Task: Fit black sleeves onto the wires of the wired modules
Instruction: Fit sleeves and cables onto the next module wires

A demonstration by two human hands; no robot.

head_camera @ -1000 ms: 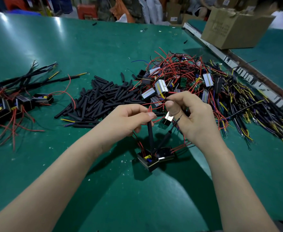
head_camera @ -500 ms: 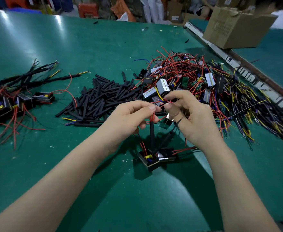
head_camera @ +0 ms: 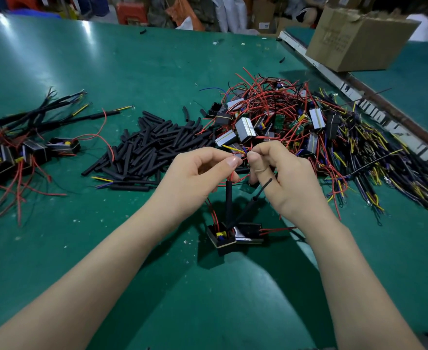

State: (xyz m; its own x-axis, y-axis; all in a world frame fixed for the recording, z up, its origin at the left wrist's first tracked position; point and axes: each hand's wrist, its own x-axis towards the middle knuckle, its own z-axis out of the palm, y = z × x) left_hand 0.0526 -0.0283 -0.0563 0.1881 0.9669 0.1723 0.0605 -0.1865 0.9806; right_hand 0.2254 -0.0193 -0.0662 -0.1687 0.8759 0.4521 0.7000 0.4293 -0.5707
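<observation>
A small black wired module hangs above the green table under my hands. A black sleeve stands upright on its wires, and my left hand grips the sleeve's top end. My right hand pinches the thin yellow and red wire ends just above the sleeve. A second, thinner black sleeved lead slants from the module up into my right palm. Both thumbs nearly touch.
Loose black sleeves lie piled mid-table. A tangle of red-wired modules and yellow-black leads spreads to the right. Sleeved modules lie at the left. A cardboard box stands at the back right beyond a rail.
The module has stayed hanging under my hands while my fingers worked closer together; the wire ends now stick out above my fingertips.
</observation>
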